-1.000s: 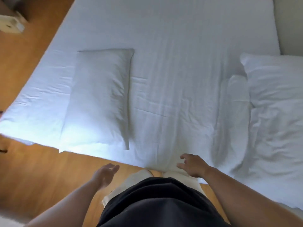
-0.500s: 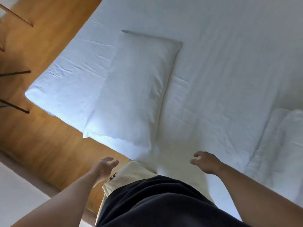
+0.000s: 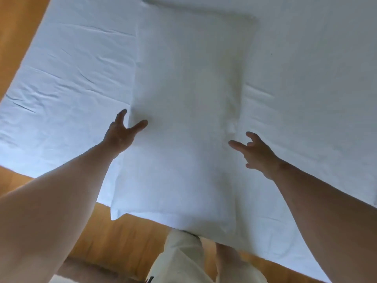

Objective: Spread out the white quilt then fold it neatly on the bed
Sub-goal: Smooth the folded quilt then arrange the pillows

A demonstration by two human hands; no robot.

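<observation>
A long white pillow (image 3: 187, 111) lay on the bed (image 3: 67, 84), and its near end stuck out past the edge of the bed, over the brown wood floor (image 3: 114, 244). The person's 2 hands were out, 1 on each side of the pillow. The left hand (image 3: 122, 133) was wide open at the pillow's left edge, with the thumb lying on top of the pillow and the fingers pointing up beside it. It was not gripping anything. The right hand (image 3: 257, 154) was open too, with its fingers loose and spread (1 finger pointed at the pillow), just beside the pillow's right edge and with nothing in it. A white cover (image 3: 310, 74) with small creases lay flat over the whole bed. It was not clear if this cover was the quilt or only a sheet. The person's pale trousers (image 3: 183, 260) showed at the bottom, close to the bed.
</observation>
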